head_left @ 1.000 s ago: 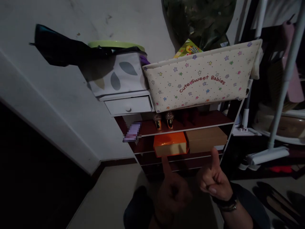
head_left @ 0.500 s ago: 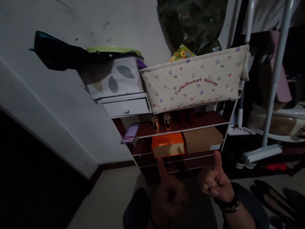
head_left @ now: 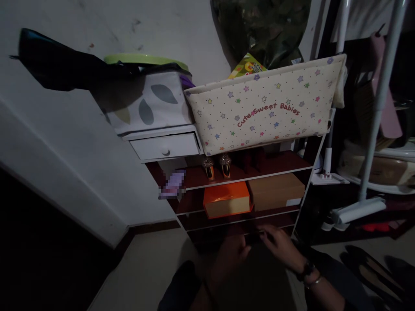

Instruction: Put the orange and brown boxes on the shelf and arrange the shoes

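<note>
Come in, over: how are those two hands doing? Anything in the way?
Left hand, right hand close together before shelves; grip too dark to tell. Orange box beside brown box, behind hands. Obstructions unclear in heavy shadow.

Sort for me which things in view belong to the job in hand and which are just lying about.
Likely with the job, judging by nearness:
left hand and right hand (too dark to tell what they hold)
rack
orange box
brown box

Apparently just lying about:
star-patterned bin
white drawer
long-handled cleaning tool
dark shoes on the floor
</note>
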A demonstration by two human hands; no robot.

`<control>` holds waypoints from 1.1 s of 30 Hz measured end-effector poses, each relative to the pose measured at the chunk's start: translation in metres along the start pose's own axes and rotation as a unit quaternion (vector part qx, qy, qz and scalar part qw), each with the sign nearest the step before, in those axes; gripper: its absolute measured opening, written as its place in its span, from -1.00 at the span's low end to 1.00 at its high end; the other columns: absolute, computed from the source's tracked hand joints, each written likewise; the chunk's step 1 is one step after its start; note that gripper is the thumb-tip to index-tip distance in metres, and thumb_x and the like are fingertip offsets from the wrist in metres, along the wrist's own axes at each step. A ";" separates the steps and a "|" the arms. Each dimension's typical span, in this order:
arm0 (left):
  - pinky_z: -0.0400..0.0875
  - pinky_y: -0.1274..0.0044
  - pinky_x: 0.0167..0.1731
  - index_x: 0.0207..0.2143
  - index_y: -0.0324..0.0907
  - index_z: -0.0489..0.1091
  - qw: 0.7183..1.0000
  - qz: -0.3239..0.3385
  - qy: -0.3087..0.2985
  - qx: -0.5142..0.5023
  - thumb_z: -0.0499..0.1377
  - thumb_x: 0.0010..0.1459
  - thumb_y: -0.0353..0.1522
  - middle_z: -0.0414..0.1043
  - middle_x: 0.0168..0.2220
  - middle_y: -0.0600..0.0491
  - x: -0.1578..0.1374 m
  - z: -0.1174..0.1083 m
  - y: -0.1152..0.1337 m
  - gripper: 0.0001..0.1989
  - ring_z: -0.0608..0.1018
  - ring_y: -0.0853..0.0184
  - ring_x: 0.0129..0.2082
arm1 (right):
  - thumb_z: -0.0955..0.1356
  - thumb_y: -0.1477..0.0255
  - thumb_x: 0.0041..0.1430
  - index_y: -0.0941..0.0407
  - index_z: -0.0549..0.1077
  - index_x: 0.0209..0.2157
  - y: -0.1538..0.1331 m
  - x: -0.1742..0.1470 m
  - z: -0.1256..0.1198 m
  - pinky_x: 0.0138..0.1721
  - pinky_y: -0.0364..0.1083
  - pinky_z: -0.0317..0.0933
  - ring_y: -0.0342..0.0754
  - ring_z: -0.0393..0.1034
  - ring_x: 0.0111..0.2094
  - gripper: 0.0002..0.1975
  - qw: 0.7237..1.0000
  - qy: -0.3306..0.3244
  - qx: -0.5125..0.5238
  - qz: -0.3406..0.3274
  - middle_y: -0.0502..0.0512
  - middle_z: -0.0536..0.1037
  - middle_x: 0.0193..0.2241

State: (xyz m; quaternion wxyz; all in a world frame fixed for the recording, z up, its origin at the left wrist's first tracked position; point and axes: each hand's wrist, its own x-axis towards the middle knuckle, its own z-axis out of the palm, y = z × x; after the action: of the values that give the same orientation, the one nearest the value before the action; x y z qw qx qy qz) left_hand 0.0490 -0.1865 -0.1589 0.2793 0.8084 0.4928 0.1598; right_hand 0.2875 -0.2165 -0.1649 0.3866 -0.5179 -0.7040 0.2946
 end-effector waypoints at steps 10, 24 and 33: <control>0.43 0.42 -0.14 -0.31 -0.13 0.46 0.984 -0.004 -0.058 0.170 0.17 0.30 -0.35 0.61 -0.17 -0.11 0.016 -0.005 -0.083 -0.89 0.63 0.16 -0.17 | 0.21 0.57 0.41 -0.05 0.14 0.50 -0.031 0.081 -0.066 0.29 0.27 0.32 0.17 0.34 0.32 -0.32 0.916 0.164 -0.225 -0.288 0.24 0.45 0.31; 0.15 0.55 -0.47 -0.56 -0.12 0.24 0.741 -0.161 0.577 -0.304 0.34 0.07 -0.09 0.15 -0.58 0.21 -0.024 -0.084 -0.090 -0.58 0.23 0.41 -0.51 | 0.21 0.32 0.43 0.30 -0.09 0.53 -0.021 0.188 -0.148 0.26 0.63 0.02 0.58 -0.06 0.47 -0.23 0.836 0.263 -0.469 -0.106 0.59 0.17 0.45; 0.16 0.56 -0.48 -0.45 -0.10 0.25 0.732 -0.174 0.574 -0.324 0.37 0.01 -0.12 0.14 -0.54 0.24 -0.020 -0.072 -0.103 -0.62 0.25 0.42 -0.51 | 0.22 0.52 0.36 0.24 0.26 0.41 -0.069 0.207 -0.117 0.27 0.47 0.09 0.40 0.29 0.28 -0.39 0.810 0.176 -0.532 -0.174 0.51 0.41 0.32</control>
State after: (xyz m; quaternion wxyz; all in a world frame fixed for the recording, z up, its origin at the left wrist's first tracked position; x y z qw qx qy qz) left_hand -0.0716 -0.1459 -0.1643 0.2113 0.3234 0.6100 0.6918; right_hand 0.3186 -0.0369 0.0028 0.2124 -0.5545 -0.7490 -0.2939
